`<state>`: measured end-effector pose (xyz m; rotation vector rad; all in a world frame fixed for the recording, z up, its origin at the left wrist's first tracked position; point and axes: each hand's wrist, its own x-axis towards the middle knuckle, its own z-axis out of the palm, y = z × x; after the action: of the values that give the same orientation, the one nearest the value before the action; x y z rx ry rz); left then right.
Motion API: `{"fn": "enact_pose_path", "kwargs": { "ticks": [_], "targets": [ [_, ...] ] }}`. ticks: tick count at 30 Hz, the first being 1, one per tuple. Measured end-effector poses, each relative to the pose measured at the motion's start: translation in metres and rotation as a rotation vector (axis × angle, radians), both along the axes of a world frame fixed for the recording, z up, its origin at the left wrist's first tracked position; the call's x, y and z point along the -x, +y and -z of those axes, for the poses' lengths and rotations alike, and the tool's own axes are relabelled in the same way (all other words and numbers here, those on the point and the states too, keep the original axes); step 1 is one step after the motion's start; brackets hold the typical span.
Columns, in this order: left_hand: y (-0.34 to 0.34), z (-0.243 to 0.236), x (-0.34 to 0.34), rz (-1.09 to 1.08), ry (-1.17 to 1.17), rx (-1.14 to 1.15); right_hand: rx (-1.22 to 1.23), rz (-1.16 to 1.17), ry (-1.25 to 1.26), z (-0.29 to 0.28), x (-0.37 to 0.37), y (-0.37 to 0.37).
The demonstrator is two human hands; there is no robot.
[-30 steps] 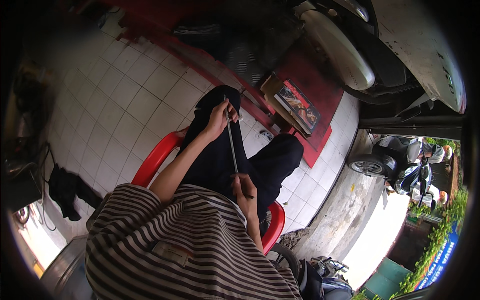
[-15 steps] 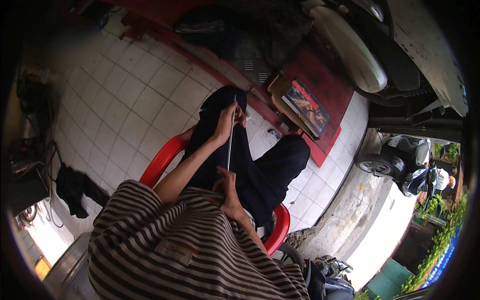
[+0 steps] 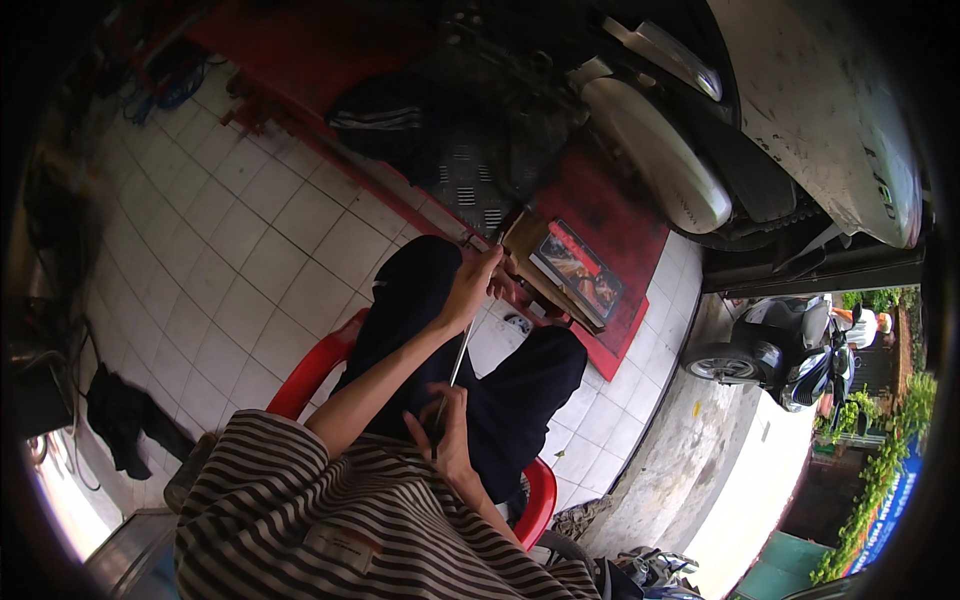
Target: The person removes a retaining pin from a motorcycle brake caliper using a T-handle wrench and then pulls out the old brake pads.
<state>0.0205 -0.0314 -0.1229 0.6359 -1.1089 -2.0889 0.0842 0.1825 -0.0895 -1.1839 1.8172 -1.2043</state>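
While the person sits with knees apart on a red plastic armchair (image 3: pixel 540 500), a long, thin, silvery metal rod (image 3: pixel 463 352) slants above the lap, spanned by both bare hands. The left hand (image 3: pixel 475 288), farther from the body, has its fingers curled around the rod near the far end, whose tip pokes just beyond them. The right hand (image 3: pixel 447 412), close to the brown-and-cream striped shirt (image 3: pixel 400 520), appears to pinch the near end lightly, though its knuckles hide how firm that grip is. Holding it by two well-separated places likely keeps so slender a piece from swinging, and the gap between the knees, in dark cloth trousers (image 3: pixel 510 400), leaves space beneath it.

Just past the knees runs the edge of a low red metal platform (image 3: pixel 625 345), bearing a flat, dark, picture-covered box (image 3: pixel 580 268) near its rim, perhaps to stay within reach. Beyond, a pale-panelled motorbike (image 3: pixel 655 150) limits forward room on the right. White square floor tiles (image 3: pixel 240 270) spread out on the left, giving that elbow more freedom; on the right, the chair's arm curves close by the forearm.
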Motion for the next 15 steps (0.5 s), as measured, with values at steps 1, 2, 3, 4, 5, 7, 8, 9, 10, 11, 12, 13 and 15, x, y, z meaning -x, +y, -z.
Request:
{"fn": "enact_pose_path", "kwargs": {
  "ticks": [1,2,3,4,5,7,8,9,10,11,12,13,15],
  "targets": [
    [-0.001,-0.005,0.003,-0.011,0.038,-0.015,-0.009,0.03,-0.031,-0.001,0.0,-0.001],
    [-0.001,-0.008,0.004,-0.013,0.064,0.001,-0.013,0.04,-0.051,0.0,0.0,-0.001],
    [-0.002,-0.012,0.004,-0.015,0.09,0.018,-0.016,0.049,-0.07,0.0,0.0,0.0],
    [-0.003,-0.015,0.005,-0.018,0.116,0.035,-0.02,0.059,-0.09,0.0,0.001,0.0],
    [-0.003,-0.019,0.007,-0.042,0.128,0.008,-0.004,0.053,-0.083,0.0,0.002,0.0],
    [-0.002,-0.023,0.014,-0.087,0.159,-0.05,0.024,0.043,-0.062,-0.003,0.005,0.0],
    [-0.001,-0.025,0.015,-0.084,0.175,-0.06,0.031,0.065,-0.101,-0.003,0.004,0.0],
    [-0.001,-0.026,0.016,-0.081,0.19,-0.07,0.039,0.088,-0.14,-0.002,0.004,0.002],
    [0.0,-0.027,0.016,-0.077,0.206,-0.079,0.046,0.111,-0.179,-0.002,0.004,0.003],
    [-0.002,-0.027,0.012,-0.078,0.186,-0.057,0.044,0.113,-0.167,-0.003,0.004,0.003],
    [-0.003,-0.026,0.009,-0.078,0.166,-0.035,0.041,0.116,-0.155,-0.004,0.006,0.003],
    [-0.004,-0.025,0.006,-0.077,0.146,-0.013,0.039,0.119,-0.143,-0.005,0.008,0.003],
    [-0.008,-0.018,0.007,-0.096,0.152,0.009,0.031,0.093,-0.067,-0.005,0.016,0.002]
  ]
}}
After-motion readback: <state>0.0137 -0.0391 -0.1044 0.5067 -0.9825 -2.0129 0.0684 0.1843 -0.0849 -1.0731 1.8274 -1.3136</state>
